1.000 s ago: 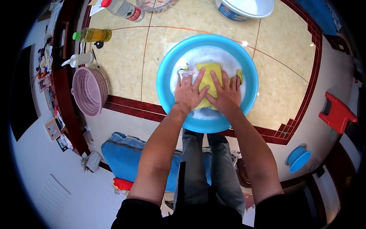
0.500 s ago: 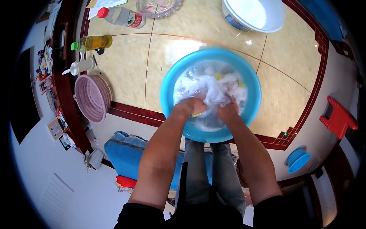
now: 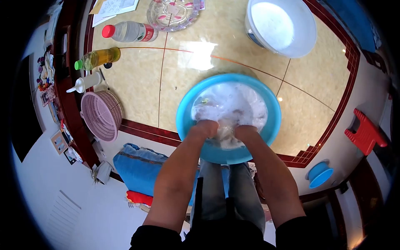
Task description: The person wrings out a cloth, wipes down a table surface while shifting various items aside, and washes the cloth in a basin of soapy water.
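A blue basin (image 3: 273, 123) of soapy water stands on the floor tiles in front of my legs. White suds (image 3: 233, 98) cover most of its surface. My left hand (image 3: 208, 127) dips into the suds on the near left, and my right hand (image 3: 246, 132) is in them on the near right. Foam and water hide the fingers of both, so whatever they hold does not show. Between the hands the water looks cloudy and pale. A small yellowish-green patch (image 3: 204, 101) shows through foam at the basin's far left.
Left of the basin are a pink plastic basket (image 3: 102, 114), a white squeeze bottle (image 3: 86, 82), a bottle of yellow liquid (image 3: 100, 58) and a red-capped bottle (image 3: 133, 32). Farther off are a clear glass dish (image 3: 173, 16) and a white tub (image 3: 281, 27). A red stool (image 3: 364, 132) lies right.
Both hands have sunk deeper into the suds, and the fingers no longer show. The foam has spread across the basin. The view has tilted, so the floor items appear lower.
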A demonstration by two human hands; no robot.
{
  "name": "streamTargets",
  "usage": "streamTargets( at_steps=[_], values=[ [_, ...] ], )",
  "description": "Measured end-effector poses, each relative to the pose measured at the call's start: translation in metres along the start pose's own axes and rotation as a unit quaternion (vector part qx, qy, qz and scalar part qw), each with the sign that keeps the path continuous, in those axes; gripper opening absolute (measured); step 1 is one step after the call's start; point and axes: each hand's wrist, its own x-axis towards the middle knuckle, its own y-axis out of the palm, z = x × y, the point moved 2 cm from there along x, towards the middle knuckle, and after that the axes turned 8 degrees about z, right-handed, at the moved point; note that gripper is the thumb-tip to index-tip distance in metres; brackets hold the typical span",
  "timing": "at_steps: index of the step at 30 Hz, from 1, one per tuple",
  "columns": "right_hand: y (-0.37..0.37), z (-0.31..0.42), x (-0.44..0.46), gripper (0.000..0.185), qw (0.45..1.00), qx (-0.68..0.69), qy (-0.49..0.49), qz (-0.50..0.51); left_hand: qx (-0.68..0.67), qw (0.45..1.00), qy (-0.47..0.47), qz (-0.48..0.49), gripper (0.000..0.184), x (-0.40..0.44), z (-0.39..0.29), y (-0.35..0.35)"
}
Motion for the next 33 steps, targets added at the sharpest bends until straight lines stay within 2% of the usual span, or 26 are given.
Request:
streamTargets(
  at_steps=[3,6,7,10,13,22,27,31,33],
  values=[
    [0.009,-0.001,0.004,0.040,0.996,0.036,-0.031,-0.077,-0.003,1.000,0.004,-0.015,0.033,-0.005,-0.001,-0.002],
    [0.004,-0.001,0.007,0.040,0.998,-0.059,-0.008,0.024,-0.006,0.999,0.002,-0.032,0.034,-0.005,0.000,0.001],
    [0.004,-0.002,0.007,0.040,0.997,-0.068,-0.013,0.021,-0.007,0.999,-0.001,-0.039,0.035,-0.004,0.001,0.003],
    [0.005,-0.003,0.007,0.039,0.995,-0.096,-0.021,0.013,-0.039,0.999,-0.014,0.035,0.036,-0.006,0.000,-0.002],
    [0.000,-0.003,0.001,0.038,0.993,-0.117,-0.022,0.013,-0.006,1.000,-0.010,-0.011,0.036,-0.006,0.001,0.002],
    [0.003,-0.004,-0.005,0.036,0.995,-0.084,-0.035,-0.051,-0.052,0.998,-0.042,0.011,0.044,-0.020,-0.015,-0.012],
    [0.014,-0.010,0.002,0.034,0.983,-0.156,-0.055,-0.082,-0.060,0.996,-0.053,-0.039,0.046,-0.020,-0.016,-0.009],
    [0.011,-0.006,-0.012,0.037,0.983,-0.133,-0.069,-0.105,-0.060,0.996,-0.045,-0.047,0.052,-0.020,-0.016,0.000],
    [0.009,-0.004,-0.018,0.038,0.979,-0.151,-0.081,-0.111,-0.065,0.991,-0.044,-0.107,0.051,-0.019,-0.013,0.009]
  ],
)
